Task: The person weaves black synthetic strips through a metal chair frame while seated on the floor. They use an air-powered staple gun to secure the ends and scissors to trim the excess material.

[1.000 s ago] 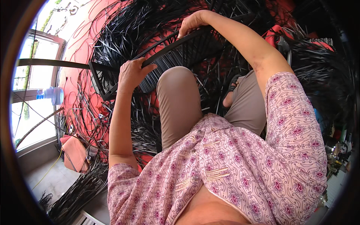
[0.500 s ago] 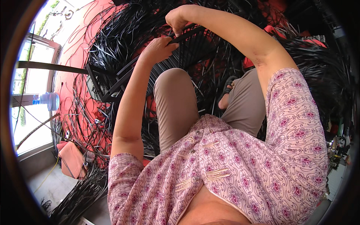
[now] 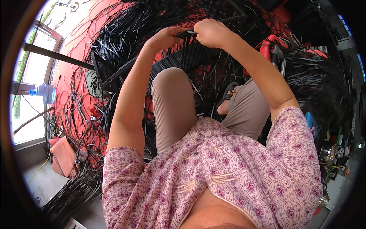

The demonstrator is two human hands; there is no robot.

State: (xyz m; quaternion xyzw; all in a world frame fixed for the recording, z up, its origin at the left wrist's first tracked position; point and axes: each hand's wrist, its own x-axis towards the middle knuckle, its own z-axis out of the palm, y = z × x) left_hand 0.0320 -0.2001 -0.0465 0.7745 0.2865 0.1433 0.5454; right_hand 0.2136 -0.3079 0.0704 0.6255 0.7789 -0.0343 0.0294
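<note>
A black frame with a flat rail (image 3: 231, 19) and dark strips woven in rows (image 3: 167, 64) stands beyond my knees, tilted. Over its rail my left hand (image 3: 164, 39) is closed, thumb and fingers about the rail's edge. Just right of it, my right hand (image 3: 212, 33) is closed too, knuckles up, against the same rail. The two hands are almost touching, with a short dark piece showing between them. What lies inside my right fingers is hidden; long black strips hang below the rail.
Heaps of loose black strips (image 3: 114, 45) cover much of the red floor (image 3: 72, 82). More strips (image 3: 310, 76) pile at the right. A black frame corner (image 3: 110, 82) juts out at left. A clear blue bottle (image 3: 47, 93) and a pink seat (image 3: 64, 156) are farther left.
My right hand has come down and right, from above the rail onto it. My left hand has shifted slightly up and right, closing round the rail. The view has moved slightly.
</note>
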